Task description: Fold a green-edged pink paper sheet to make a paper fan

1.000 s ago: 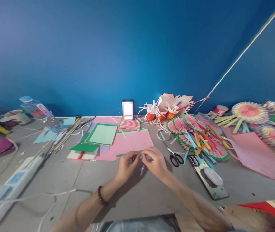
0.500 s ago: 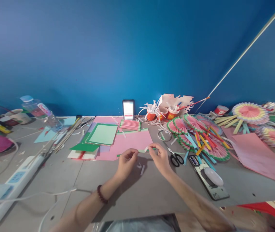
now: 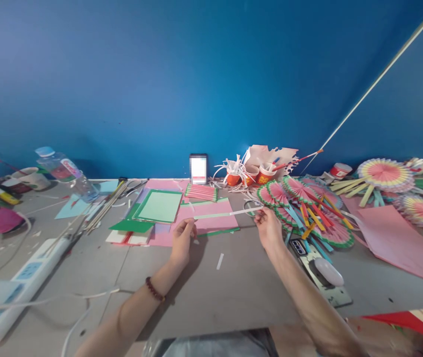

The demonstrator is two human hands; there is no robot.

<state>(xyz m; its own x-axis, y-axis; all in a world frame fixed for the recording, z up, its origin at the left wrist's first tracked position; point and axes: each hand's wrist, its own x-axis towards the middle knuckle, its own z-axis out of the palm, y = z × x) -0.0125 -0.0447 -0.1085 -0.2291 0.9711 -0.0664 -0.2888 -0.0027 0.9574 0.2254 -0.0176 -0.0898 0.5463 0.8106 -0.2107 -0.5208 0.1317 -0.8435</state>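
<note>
A narrow paper strip point(image 3: 217, 215), pale green on the left and white toward the right, stretches between my two hands above the pink paper. My left hand point(image 3: 182, 240) is closed, its fingertips pinching the strip's left end. The right end is pinched by my right hand point(image 3: 270, 230), raised slightly higher. Below the strip lies a pink sheet point(image 3: 211, 227) with green along its front edge. On the grey table between my forearms is a short white strip point(image 3: 220, 261). Behind my right fingertips a tape ring point(image 3: 249, 204) partly shows; the scissors are mostly hidden by that hand.
A green-bordered pad point(image 3: 158, 206) and pink rolled sticks point(image 3: 201, 192) lie behind. To the right are folded paper fans point(image 3: 332, 229) and a phone point(image 3: 336, 292) with a white case on top. A power strip point(image 3: 29, 277) and a tilted bottle point(image 3: 61, 166) occupy the left.
My hands have moved apart, the right going right and the left slightly left. The strip is now pulled out between them. The right hand has come over the scissors.
</note>
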